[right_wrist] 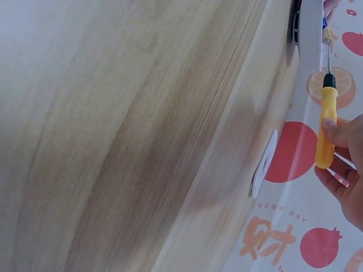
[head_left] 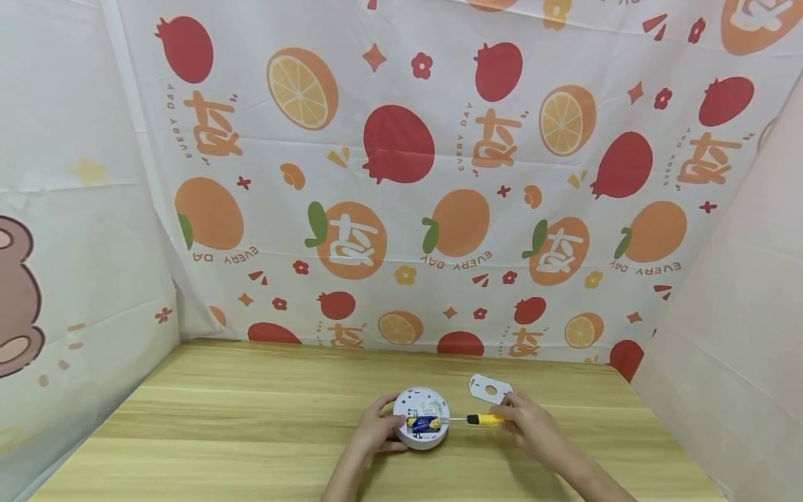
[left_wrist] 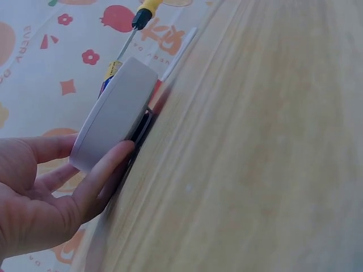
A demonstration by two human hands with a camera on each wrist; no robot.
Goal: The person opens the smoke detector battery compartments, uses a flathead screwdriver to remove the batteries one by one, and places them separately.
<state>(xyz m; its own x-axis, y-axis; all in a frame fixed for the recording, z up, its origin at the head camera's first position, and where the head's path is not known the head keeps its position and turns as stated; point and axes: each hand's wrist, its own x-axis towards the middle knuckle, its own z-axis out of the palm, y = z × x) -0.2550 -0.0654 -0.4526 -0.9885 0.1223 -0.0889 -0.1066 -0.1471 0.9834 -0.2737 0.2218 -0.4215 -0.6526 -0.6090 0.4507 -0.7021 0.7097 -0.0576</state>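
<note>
A round white device that looks like a smoke detector (head_left: pixel 415 399) is tilted up off the wooden table, its back facing up. Blue-and-yellow batteries (head_left: pixel 425 424) lie in its open recess. My left hand (head_left: pixel 374 429) grips the device by its left side, fingers and thumb around the rim (left_wrist: pixel 116 113). In my right hand (head_left: pixel 530 427) is a screwdriver with a yellow handle (right_wrist: pixel 328 107), pinched between thumb and fingers. Its metal shaft points left and the tip reaches the right end of the batteries; exact contact cannot be seen.
A flat white plate with a round hole (head_left: pixel 482 385) lies on the wooden table (head_left: pixel 251 418) just behind my right hand. A fruit-printed cloth (head_left: pixel 401 279) hangs along the table's back edge, and pale cloths hang at both sides.
</note>
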